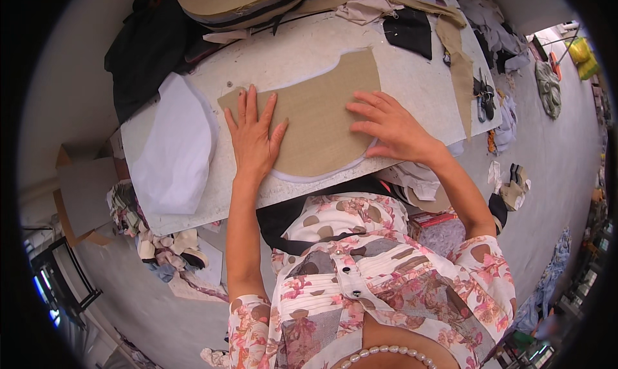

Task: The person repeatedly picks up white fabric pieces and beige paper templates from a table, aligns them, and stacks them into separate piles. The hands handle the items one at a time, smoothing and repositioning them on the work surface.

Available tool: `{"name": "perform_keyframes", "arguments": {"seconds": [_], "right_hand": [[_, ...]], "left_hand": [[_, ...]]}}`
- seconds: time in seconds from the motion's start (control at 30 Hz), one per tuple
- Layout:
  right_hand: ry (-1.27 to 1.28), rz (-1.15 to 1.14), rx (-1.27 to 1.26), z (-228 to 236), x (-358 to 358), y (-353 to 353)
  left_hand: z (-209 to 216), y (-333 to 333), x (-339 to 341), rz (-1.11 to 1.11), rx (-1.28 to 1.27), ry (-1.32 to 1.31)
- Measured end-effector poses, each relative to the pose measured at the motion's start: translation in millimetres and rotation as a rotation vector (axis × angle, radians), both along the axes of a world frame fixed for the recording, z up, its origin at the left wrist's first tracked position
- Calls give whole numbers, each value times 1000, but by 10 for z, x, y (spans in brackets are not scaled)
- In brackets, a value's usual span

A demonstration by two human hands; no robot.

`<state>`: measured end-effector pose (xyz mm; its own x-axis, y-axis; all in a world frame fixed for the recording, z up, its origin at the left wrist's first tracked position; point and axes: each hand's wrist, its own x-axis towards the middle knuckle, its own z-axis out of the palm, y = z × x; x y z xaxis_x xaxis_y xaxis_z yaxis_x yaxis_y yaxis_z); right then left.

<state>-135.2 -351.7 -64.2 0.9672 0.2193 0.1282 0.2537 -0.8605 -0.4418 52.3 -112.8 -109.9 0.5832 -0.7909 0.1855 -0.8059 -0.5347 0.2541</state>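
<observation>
A tan fabric piece (312, 111) with one curved edge lies flat on the white table in front of me. A rim of white backing (322, 174) shows beneath it along its curved edges. My left hand (255, 132) rests on the left end of the tan fabric, fingers stretched and apart. At the other end my right hand (389, 125) is over the fabric's right edge, its fingers spread and slightly bent. Neither hand grips anything. To the left of my left hand lies a separate white fabric piece (177, 147) with curved sides.
Behind the work sit stacked tan and black cut pieces (241, 5) and dark cloth (145, 53). A black fabric piece (409, 33) and a long tan strip (458, 66) lie at the back right. Scissors (483, 95) are at the table's right edge. Scraps (174, 250) lie below left.
</observation>
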Motion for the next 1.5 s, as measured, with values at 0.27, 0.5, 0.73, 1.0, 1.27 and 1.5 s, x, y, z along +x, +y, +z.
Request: {"name": "perform_keyframes", "arguments": {"seconds": [0.27,0.5,0.73,1.0,1.27,1.5], "right_hand": [[23,117,1,52,-52,41],[-140,-153,-24,120,248,130],[-56,-381,-246,-372,516,183],[-1,-434,-283,-444,395,3],[-410,-319,359,150,1194,892],[-287,348,430,250,1881,2357]], "left_hand": [[-5,-6,8,-6,2,-2],[47,7,27,-8,-103,50],[17,39,37,43,-1,17],[-20,106,15,65,-5,47],[182,451,-200,47,-502,-27],[230,1608,-470,856,-1117,21]]}}
